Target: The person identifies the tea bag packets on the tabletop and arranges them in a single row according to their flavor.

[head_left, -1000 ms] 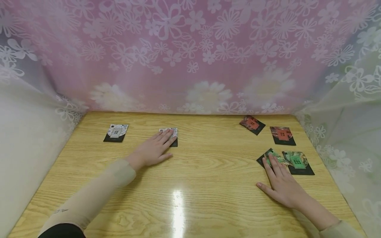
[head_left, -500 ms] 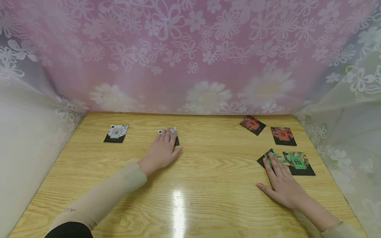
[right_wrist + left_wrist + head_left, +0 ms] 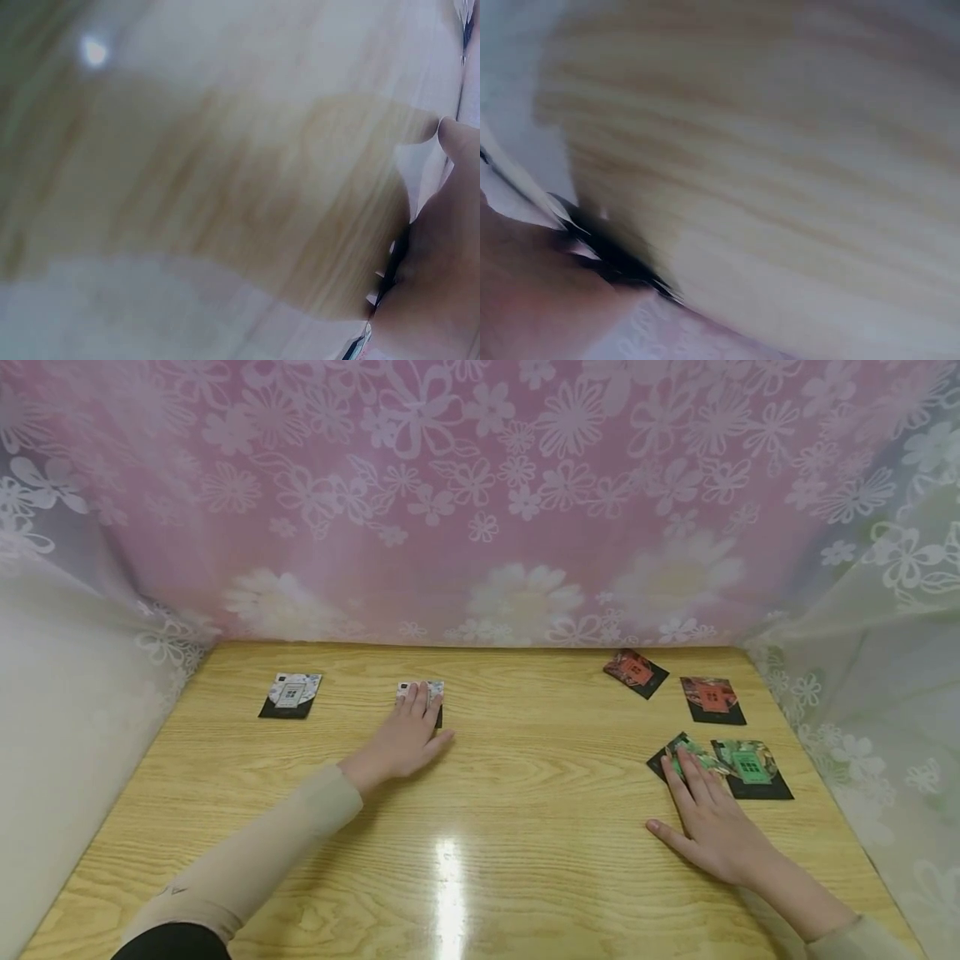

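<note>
My left hand [image 3: 405,739] lies with straight fingers over a white-and-black sachet [image 3: 437,690] near the back middle of the table, hiding much of it. Another white-and-black sachet [image 3: 291,697] lies flat to its left. On the right, my right hand [image 3: 712,827] rests its extended fingers on a tilted green-and-black sachet [image 3: 660,766], thumb spread to the side. A second green-and-black sachet [image 3: 752,770] lies right beside those fingers. In the left wrist view the hand [image 3: 547,292] shows blurred at the lower left; in the right wrist view the hand [image 3: 431,262] is at the right edge.
Two red-and-black sachets lie at the back right, one tilted [image 3: 636,674] and one straighter [image 3: 712,701]. A pink floral curtain [image 3: 487,527] hangs along the back edge of the wood-grain table [image 3: 525,860], with pale sheets at both sides.
My left hand has shifted slightly right and turned more upright over the white sachet, which has moved a little left and turned slightly back and forth. The right hand stays in place.
</note>
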